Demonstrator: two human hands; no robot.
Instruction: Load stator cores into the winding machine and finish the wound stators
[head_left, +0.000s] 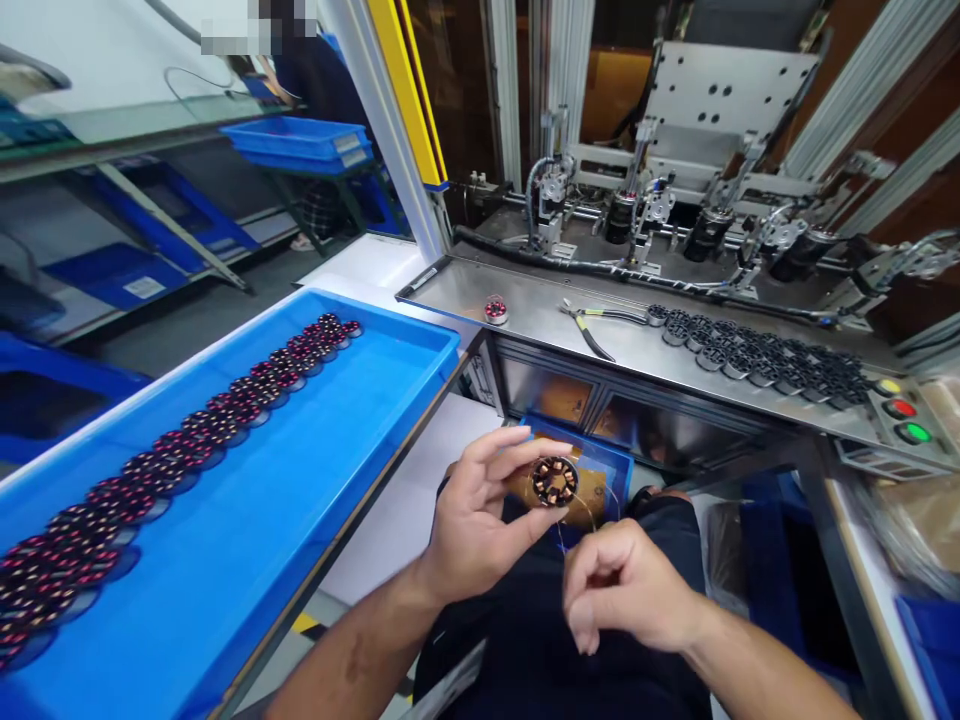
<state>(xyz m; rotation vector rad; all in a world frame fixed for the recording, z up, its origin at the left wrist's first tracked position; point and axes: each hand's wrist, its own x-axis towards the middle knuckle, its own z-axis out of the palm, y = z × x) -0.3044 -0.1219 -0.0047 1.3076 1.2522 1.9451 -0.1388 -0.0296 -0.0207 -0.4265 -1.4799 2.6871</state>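
Note:
A round black part with copper windings (555, 482) is held by its edge between the thumb and fingers of my left hand (487, 505). Thin copper-coloured wires trail from it toward my right hand (626, 585), whose thumb and fingers are pinched together just below and to the right. Whether a wire end lies in that pinch is too small to tell. Both hands are above my lap. A similar part with red and white (496, 311) sits alone on the metal ledge (525, 325), left of pliers with black and yellow-green handles (592, 330).
At the left, a blue tray (322, 450) holds a long row of wound parts (217, 420). Black parts (757, 355) line the ledge near control buttons (904, 408). Machine fixtures (555, 200) stand behind. A blue box (622, 470) is below my hands. A person (319, 75) is at the back left.

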